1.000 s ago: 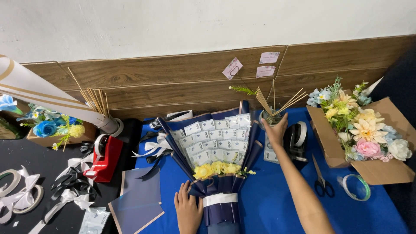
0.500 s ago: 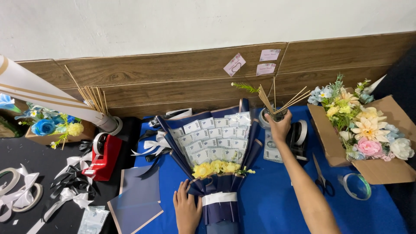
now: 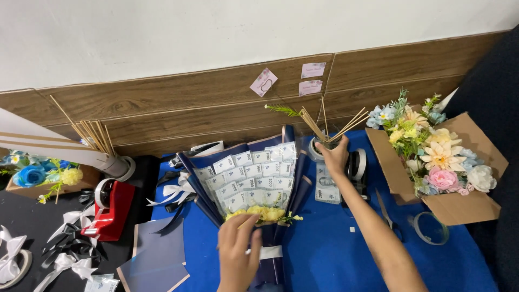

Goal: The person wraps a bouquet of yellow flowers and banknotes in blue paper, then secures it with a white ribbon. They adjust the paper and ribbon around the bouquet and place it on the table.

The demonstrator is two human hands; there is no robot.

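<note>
right hand (image 3: 334, 158) is closed around thin wooden sticks (image 3: 324, 125) standing in a small cup (image 3: 319, 147) by the wall. judgement: draw one stick straight up so the rest stay put. left hand (image 3: 238, 254) pinches loosely at the banknote bouquet (image 3: 251, 181) just above its white band (image 3: 269, 252); keep that grip steady. the bouquet lies on the blue cloth (image 3: 335, 254), notes fanned in rows inside navy wrap, yellow flowers (image 3: 265, 213) at the neck.

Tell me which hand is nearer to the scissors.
Right. The right hand grips sticks just up-left of the scissors; the left hand rests on the bouquet, farther left.
</note>
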